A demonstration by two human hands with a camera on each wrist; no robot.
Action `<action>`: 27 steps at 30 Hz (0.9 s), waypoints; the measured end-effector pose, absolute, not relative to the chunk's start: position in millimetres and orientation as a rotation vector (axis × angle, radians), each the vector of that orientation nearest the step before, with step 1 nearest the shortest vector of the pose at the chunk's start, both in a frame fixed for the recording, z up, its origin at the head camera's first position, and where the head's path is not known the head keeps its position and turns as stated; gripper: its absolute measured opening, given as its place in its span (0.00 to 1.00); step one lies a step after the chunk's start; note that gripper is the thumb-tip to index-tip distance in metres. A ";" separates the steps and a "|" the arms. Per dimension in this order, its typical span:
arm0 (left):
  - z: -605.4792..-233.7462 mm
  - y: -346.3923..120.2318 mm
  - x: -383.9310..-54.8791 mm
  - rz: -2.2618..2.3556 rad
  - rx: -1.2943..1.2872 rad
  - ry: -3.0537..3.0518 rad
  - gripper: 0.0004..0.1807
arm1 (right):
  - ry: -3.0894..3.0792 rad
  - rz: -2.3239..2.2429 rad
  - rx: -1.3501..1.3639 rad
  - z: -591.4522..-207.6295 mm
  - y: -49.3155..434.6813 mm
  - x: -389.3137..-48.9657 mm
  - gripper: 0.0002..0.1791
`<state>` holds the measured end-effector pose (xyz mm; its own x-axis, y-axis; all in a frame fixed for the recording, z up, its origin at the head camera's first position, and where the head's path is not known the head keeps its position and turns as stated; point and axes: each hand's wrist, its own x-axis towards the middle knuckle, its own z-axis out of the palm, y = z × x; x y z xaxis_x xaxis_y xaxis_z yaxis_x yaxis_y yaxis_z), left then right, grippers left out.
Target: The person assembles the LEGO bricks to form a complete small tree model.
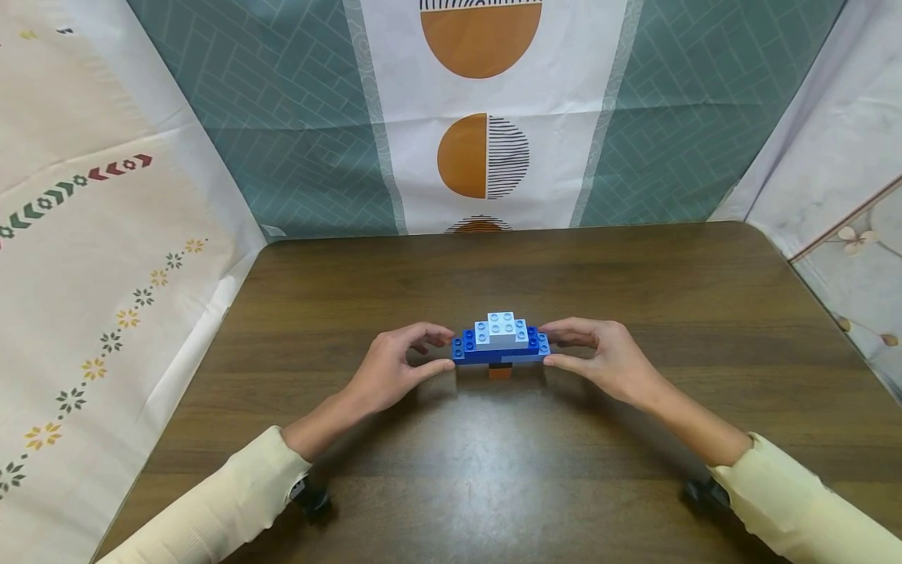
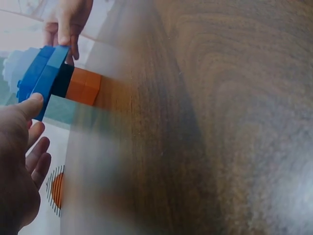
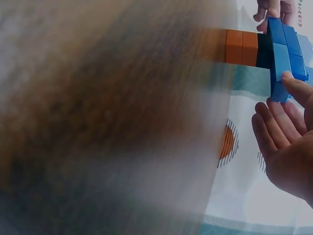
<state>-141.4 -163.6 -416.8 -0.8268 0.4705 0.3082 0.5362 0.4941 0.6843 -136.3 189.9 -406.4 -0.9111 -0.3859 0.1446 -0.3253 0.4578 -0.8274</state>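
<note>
A toy brick model stands upright near the table's middle. Its wide blue bricks (image 1: 475,356) form a stepped top, with white bricks (image 1: 502,333) stacked at the centre. Underneath, a dark brick (image 2: 62,81) sits on orange bricks (image 2: 84,86) that form a narrow stem on the table. My left hand (image 1: 386,368) pinches the left end of the blue layer, thumb on the near side. At the opposite end, my right hand (image 1: 615,360) pinches the blue layer, its thumb on a lighter blue brick (image 3: 281,58). The far side of the model is hidden.
The model rests on a brown wooden table (image 1: 338,282). Behind it hangs a green and white patterned cloth (image 1: 310,157), with more cloth at the left (image 1: 106,313) and right (image 1: 838,157). Dark wrist devices show beneath both sleeves.
</note>
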 end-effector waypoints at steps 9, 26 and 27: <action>-417.5 -161.8 -138.7 -1.219 -0.849 -2.672 0.19 | 2.622 -1.495 -0.629 -408.0 189.9 -135.9 0.21; -414.7 -156.2 -154.4 -1.336 -0.688 -2.726 0.14 | 2.709 -1.412 -0.456 -410.9 183.6 -153.3 0.21; -415.2 -156.0 -155.7 -1.336 -0.676 -2.732 0.14 | 2.709 -1.407 -0.448 -411.1 182.8 -154.7 0.21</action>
<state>-155.7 -156.0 -415.2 -0.9056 0.3693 0.2085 0.3913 0.5381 0.7466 -154.7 182.8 -411.1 -0.9563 -0.2804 0.0830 -0.2291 0.5422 -0.8084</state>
